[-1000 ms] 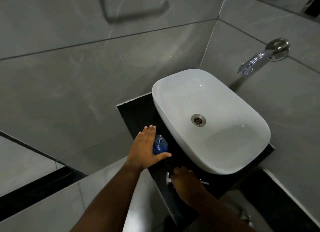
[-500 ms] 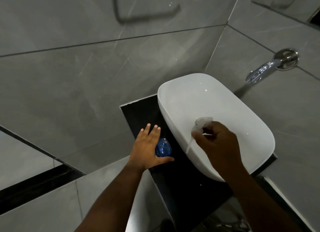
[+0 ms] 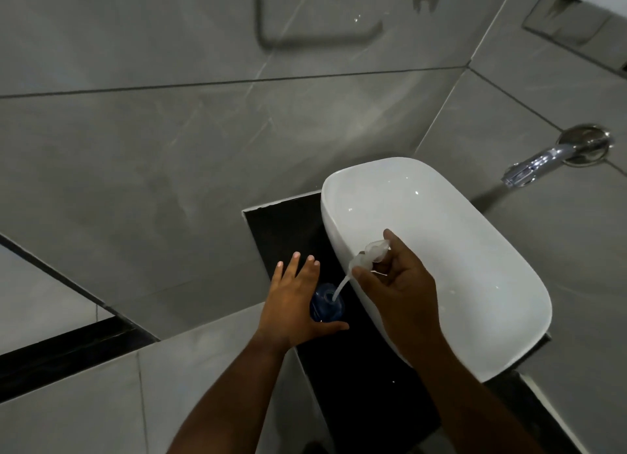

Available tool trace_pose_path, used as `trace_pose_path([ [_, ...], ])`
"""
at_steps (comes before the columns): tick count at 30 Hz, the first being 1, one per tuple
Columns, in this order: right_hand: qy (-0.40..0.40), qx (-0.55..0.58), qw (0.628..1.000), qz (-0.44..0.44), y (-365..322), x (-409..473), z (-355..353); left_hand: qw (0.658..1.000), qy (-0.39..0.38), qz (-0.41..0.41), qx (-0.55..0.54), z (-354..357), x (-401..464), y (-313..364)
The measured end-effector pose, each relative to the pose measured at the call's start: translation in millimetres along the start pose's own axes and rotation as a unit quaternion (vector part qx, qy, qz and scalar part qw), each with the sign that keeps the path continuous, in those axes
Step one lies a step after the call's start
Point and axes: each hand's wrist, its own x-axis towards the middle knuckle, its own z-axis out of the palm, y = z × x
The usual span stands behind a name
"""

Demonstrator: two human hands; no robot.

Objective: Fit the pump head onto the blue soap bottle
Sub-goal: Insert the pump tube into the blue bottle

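**Dip tube at the neck: feed it straight, then seat and twist**

Near side first: my left hand (image 3: 294, 312) is on the blue soap bottle (image 3: 326, 302), which stands on the black counter (image 3: 359, 379) just beside the front-left wall of the white basin (image 3: 441, 216). Palm against the bottle's left side, thumb hooked across the near side, fingers spread and pointing away. More a brace than a full wrap.

My right hand (image 3: 395, 277) pinches the clear pump head (image 3: 369, 251) between thumb and fingers, over the basin rim. The dip tube (image 3: 341, 285) slants down-left and its tip sits at the bottle mouth; I can't tell if it is inside yet or only touching the lip.

How I'd run this step:
- Bring the head directly above the neck so the tube goes vertical. At this slant it would likely bend or snag.
- Lower slowly, let the tube slide in, keep the pinch light.
- Close the left fingers round the bottle before twisting; the open brace may let it spin or tip toward the basin.
- Collar square on the threads, then turn. Cross-threading is the main risk.

Farther back: chrome wall tap (image 3: 556, 156) over the basin, off. Grey tile wall behind.
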Motion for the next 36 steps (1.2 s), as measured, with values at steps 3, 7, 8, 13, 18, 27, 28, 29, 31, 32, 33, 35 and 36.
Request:
trace_pose_path([
  [3, -0.017, -0.002, 1.0, -0.012, 0.3, 1.8, 6.5, 1.0, 0.002, -0.008, -0.028, 2.1, -2.2, -0.4],
  [7, -0.023, -0.003, 0.999, -0.036, -1.0, 7.7, 8.5, 0.996, -0.005, -0.036, -0.086, 4.0, -6.5, 2.9],
  [8, -0.025, -0.009, 0.999, -0.043, 0.1, 8.6, 8.7, 0.995, -0.002, -0.038, -0.093, 3.6, -7.3, 3.3],
  [13, -0.08, -0.085, 0.993, -0.024, 15.8, 1.5, 14.5, 0.993, -0.013, -0.038, -0.111, 4.3, -9.0, 4.3],
  [18, -0.19, -0.24, 0.951, -0.03, 24.8, 8.1, 26.1, 0.985, -0.006, -0.063, -0.161, 7.1, -12.5, 10.2],
  [27, -0.269, -0.364, 0.89, -0.045, 12.7, 18.0, 30.4, 1.0, -0.001, -0.004, -0.023, 6.3, -6.5, 4.2],
  [28, -0.284, -0.374, 0.881, -0.06, 11.7, 19.7, 31.9, 0.999, -0.004, -0.003, -0.034, 6.8, -7.2, 3.7],
  [29, -0.303, -0.384, 0.87, -0.066, 10.8, 21.0, 33.1, 0.999, -0.007, -0.005, -0.054, 7.7, -8.3, 4.1],
  [31, -0.328, -0.411, 0.849, -0.049, 7.7, 24.1, 36.2, 0.993, -0.007, -0.02, -0.116, 10.0, -11.8, 7.6],
  [32, -0.329, -0.423, 0.843, -0.035, 6.1, 26.1, 37.7, 0.988, -0.002, -0.031, -0.153, 10.8, -13.8, 10.0],
  [33, -0.324, -0.426, 0.844, -0.028, 5.0, 28.2, 38.5, 0.982, 0.004, -0.041, -0.185, 11.3, -15.5, 12.3],
  [35, -0.312, -0.422, 0.851, -0.032, 7.1, 30.0, 38.7, 0.974, 0.018, -0.053, -0.221, 12.6, -17.2, 15.5],
  [36, -0.313, -0.419, 0.851, -0.038, 8.0, 28.9, 38.2, 0.972, 0.022, -0.054, -0.227, 13.5, -17.4, 16.2],
])
